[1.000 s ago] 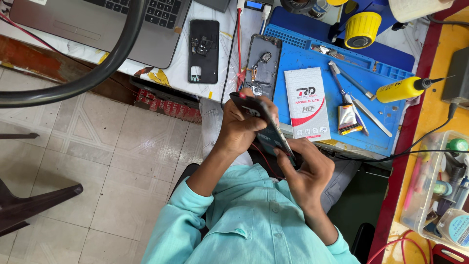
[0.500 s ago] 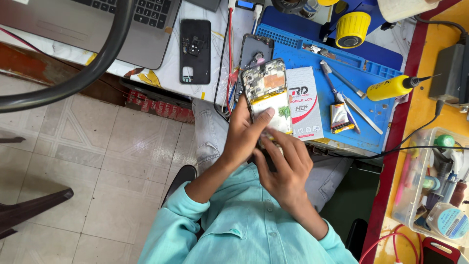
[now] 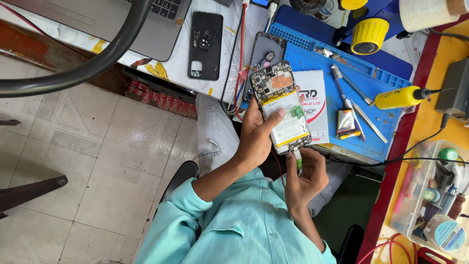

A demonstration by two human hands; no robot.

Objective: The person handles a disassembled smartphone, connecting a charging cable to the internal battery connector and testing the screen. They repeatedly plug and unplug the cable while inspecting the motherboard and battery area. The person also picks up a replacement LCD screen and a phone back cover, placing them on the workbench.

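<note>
Left hand (image 3: 256,139) held the opened phone (image 3: 281,105) back side up, above the lap and just off the near edge of the blue work mat (image 3: 386,83). Fingers wrapped round the left edge from behind, thumb (image 3: 276,116) pressed flat across the white battery; clamped on the phone. Board and camera module sat at the end farthest from the fingers.

Right hand (image 3: 305,178) sat just below the phone's bottom edge, fingertips pinched together on a green cable plug (image 3: 298,159) that met the bottom port. Could not tell if the plug was fully seated.

Judgement on doing it well: keep the plug in line with the phone's long axis, no sideways lever on the port. Left thumb ought to stay on the battery, off the bare board and flex. Steady grip and a straight push or pull on the plug body, not on the cord.

Beyond the fingertips: boxed spare part (image 3: 315,105) touching the phone's right side in view, a second open phone frame (image 3: 266,49) past its top, a loose black back cover (image 3: 205,44) well to the left. Tweezers (image 3: 369,117) and a yellow-handled screwdriver (image 3: 403,97) lay on the mat, apart from both hands.
</note>
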